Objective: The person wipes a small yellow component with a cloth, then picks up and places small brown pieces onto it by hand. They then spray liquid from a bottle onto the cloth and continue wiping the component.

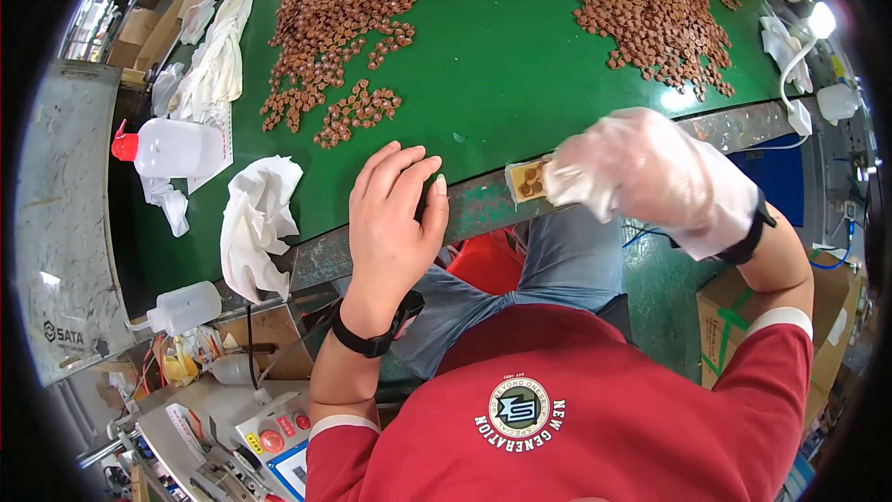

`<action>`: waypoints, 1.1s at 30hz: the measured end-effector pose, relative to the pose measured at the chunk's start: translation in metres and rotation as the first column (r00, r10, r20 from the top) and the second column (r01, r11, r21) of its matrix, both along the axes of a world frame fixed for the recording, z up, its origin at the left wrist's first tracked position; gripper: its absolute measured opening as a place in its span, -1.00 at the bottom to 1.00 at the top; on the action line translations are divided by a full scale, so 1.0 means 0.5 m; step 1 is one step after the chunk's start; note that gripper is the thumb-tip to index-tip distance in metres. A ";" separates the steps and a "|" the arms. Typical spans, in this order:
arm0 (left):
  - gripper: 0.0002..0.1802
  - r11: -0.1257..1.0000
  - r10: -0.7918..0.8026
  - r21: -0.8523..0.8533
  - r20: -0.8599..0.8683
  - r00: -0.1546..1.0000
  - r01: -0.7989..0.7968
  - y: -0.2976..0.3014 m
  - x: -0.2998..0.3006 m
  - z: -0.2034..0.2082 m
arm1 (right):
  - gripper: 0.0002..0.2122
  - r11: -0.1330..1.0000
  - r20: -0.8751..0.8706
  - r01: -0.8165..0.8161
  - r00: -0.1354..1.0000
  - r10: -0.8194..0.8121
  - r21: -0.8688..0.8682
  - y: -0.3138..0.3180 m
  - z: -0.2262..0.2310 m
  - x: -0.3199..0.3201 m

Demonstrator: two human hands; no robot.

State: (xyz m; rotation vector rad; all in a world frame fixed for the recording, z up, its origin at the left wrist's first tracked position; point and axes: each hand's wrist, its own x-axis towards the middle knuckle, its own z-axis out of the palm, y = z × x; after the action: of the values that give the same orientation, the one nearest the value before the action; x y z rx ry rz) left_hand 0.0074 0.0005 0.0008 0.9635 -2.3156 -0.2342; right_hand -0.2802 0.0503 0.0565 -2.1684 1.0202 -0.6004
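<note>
My bare left hand (398, 214) rests over the near edge of the green table (483, 93), its fingers stretched out and holding nothing. On my right hand (650, 177) is a loose, see-through white glove. Its fingers are curled together at the table's edge, and the baggy glove hides what they hold, if anything. Touching or just beside those fingertips is a small yellowish tray or block (528, 181) with a few brown round pieces on it. Farther back lie a left heap of small brown parts (344, 9) and a right heap of similar parts (641, 19).
Crumpled white cloth (260, 223) hangs over the table's left front edge. Behind it stand a red-capped squeeze bottle (177, 149) and white gloves (218, 60). A lit lamp (821, 20) is at the far right. A cardboard box (780, 316) sits on the floor at right.
</note>
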 end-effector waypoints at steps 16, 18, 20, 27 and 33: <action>-0.78 1.000 -0.011 0.012 0.005 1.000 0.011 -0.001 0.001 0.003 | -0.66 0.940 -0.209 -0.123 0.976 0.058 -0.318 -0.014 0.000 0.046; -0.78 1.000 -0.003 0.019 0.014 1.000 0.003 -0.001 0.000 0.007 | -0.66 0.989 -0.178 -0.049 0.984 0.023 -0.141 0.021 0.007 0.021; -0.78 1.000 -0.005 0.029 0.032 0.999 0.004 0.001 -0.002 0.011 | -0.67 0.999 -0.163 -0.009 0.987 0.002 -0.047 0.026 0.000 0.020; -0.78 1.000 -0.010 0.012 0.003 1.000 0.010 -0.001 -0.003 -0.001 | -0.74 0.891 -0.297 0.239 0.882 -0.366 -0.387 -0.050 -0.059 0.036; -0.78 1.000 -0.004 0.003 0.020 1.000 0.004 -0.002 -0.002 0.004 | -0.76 0.905 -0.085 0.322 0.930 -0.357 -0.277 0.002 -0.040 0.028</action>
State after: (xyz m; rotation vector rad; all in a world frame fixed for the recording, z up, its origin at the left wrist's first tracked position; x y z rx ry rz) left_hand 0.0064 -0.0005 0.0028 0.9670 -2.3359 -0.2312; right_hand -0.2661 0.0512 0.0364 -2.2949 1.4869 -0.7950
